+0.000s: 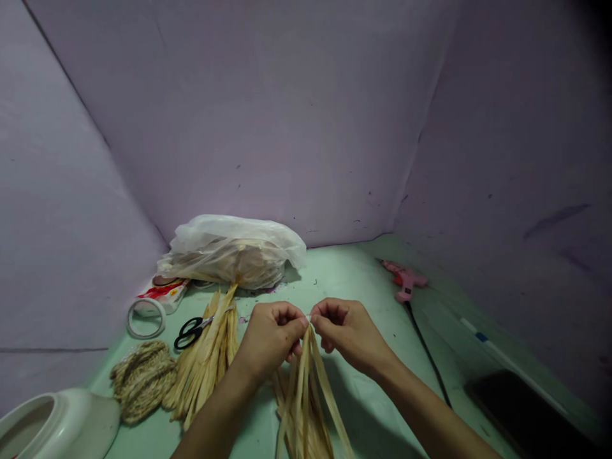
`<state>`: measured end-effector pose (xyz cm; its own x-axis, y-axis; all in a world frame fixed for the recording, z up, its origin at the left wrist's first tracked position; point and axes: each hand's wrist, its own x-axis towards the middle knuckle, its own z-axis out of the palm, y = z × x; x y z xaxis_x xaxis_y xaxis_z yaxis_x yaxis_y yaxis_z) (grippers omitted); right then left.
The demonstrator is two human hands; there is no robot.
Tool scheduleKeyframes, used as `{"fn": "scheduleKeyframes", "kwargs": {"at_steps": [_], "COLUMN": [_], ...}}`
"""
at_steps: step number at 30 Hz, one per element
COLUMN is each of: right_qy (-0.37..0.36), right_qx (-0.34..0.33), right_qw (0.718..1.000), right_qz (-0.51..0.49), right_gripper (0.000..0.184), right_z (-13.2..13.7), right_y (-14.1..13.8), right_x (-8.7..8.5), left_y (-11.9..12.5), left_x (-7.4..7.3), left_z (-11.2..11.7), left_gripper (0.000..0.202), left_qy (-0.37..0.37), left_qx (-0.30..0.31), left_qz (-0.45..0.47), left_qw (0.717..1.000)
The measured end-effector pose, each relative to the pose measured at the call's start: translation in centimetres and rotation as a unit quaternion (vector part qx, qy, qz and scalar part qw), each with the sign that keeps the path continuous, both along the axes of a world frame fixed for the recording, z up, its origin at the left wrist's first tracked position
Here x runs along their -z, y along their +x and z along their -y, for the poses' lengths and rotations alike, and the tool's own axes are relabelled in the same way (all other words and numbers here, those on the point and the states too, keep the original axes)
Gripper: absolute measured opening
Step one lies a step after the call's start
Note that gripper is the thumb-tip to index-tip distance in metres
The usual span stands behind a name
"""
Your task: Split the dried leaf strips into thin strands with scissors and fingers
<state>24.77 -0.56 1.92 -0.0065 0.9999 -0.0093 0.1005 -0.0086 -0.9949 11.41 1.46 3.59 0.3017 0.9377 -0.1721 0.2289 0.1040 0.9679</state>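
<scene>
Both hands meet over the middle of the table, at the top end of a bunch of pale dried leaf strips [306, 389]. My left hand [277, 331] is closed, thumb and forefinger pinching the strips' upper end. Close beside it, my right hand [342, 328] pinches the same end from the other side. A small whitish bit shows between the fingertips; I cannot make out what it is. From there the strips fan out downward toward the near edge of the view.
Left of my arms lie more dried strips [205, 363], black-handled scissors [190, 333], a braided rope coil [143, 381], a tape roll [146, 319] and a white pot [81, 424]. Behind is a plastic bag [234, 252]. On the right are a pink glue gun [405, 279] with cord and a dark flat object [521, 408].
</scene>
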Motion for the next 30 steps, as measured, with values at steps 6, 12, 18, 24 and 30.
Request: {"fn": "scheduleKeyframes", "kwargs": {"at_steps": [6, 12, 18, 24, 30], "right_qy": [0.033, 0.062, 0.060, 0.072, 0.119], "right_qx": [0.019, 0.077, 0.058, 0.035, 0.024], "right_qw": [0.999, 0.993, 0.996, 0.994, 0.988], "right_qz": [0.028, 0.060, 0.042, 0.071, 0.097], "right_gripper": [0.012, 0.012, 0.012, 0.009, 0.010], "right_z": [-0.1, 0.1, 0.2, 0.2, 0.1], "right_y": [0.0, -0.2, -0.3, 0.0, 0.4], "right_x": [0.5, 0.4, 0.3, 0.0, 0.3], "left_y": [0.2, 0.7, 0.5, 0.3, 0.0], "left_x": [-0.1, -0.1, 0.1, 0.1, 0.3], "left_z": [0.0, 0.8, 1.6, 0.7, -0.1], "left_gripper": [0.016, 0.019, 0.020, 0.015, 0.025], "left_qy": [0.019, 0.168, 0.290, 0.169, -0.070], "left_qx": [-0.016, -0.037, 0.034, -0.012, -0.010], "left_qz": [-0.024, -0.124, -0.188, -0.098, 0.094], "left_qw": [0.999, 0.977, 0.938, 0.981, 0.993]}}
